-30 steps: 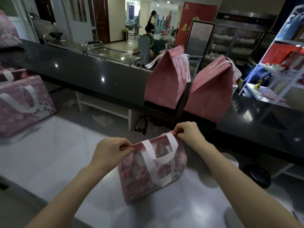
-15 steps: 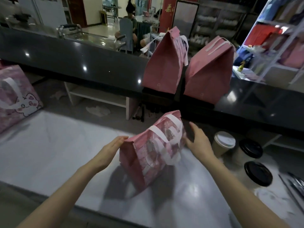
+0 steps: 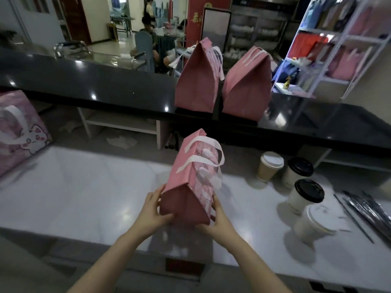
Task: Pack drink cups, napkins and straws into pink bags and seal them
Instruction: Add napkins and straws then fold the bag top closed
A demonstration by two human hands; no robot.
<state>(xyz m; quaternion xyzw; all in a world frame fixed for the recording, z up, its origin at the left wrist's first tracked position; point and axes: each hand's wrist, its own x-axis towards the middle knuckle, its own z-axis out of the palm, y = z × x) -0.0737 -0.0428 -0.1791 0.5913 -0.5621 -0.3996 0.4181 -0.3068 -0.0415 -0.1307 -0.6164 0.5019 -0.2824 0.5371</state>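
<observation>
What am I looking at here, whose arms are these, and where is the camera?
No machine here: a person wears one wide-angle camera on the head, so you see their own arms from above. The left hand and right hand hold a pink bag, its top folded shut, by its near end. On the white table stand four lidded cups, with wrapped straws at the right edge. Two more closed pink bags stand on the black counter behind.
</observation>
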